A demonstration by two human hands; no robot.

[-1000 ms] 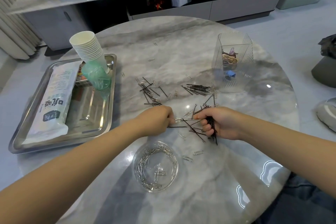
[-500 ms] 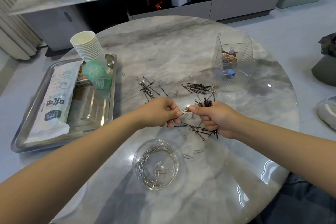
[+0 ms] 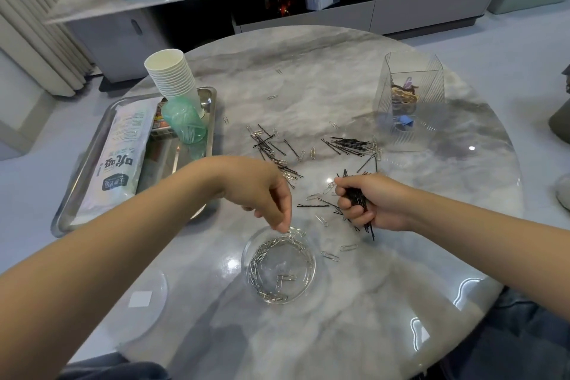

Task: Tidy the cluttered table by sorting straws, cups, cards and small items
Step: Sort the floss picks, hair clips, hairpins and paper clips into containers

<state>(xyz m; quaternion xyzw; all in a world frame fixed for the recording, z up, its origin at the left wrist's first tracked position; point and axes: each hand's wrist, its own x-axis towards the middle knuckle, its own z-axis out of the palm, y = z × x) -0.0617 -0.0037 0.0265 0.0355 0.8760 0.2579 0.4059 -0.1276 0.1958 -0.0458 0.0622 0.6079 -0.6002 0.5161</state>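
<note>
My left hand [image 3: 265,197] hangs over the far rim of a clear glass bowl [image 3: 310,268] that holds several silver paper clips [image 3: 271,251]. Its fingertips point down and pinch a paper clip right at the rim. To the right, my right hand [image 3: 370,203] grips a bundle of black hairpins [image 3: 357,199] in its fist, just above the round marble table [image 3: 354,302]. More hairpins [image 3: 348,143] and loose paper clips [image 3: 330,256] lie scattered between and beyond my hands.
A steel tray [image 3: 101,129] at the left carries a straw packet [image 3: 120,157], a stack of paper cups [image 3: 172,77] and a green cup [image 3: 185,120]. A clear square container [image 3: 410,71] with rubber bands stands far right. A clear lid [image 3: 145,299] lies near left.
My left hand moved from the scattered pile toward me, to the bowl's rim, carrying a paper clip. My right hand stayed in place, still holding the hairpin bundle.
</note>
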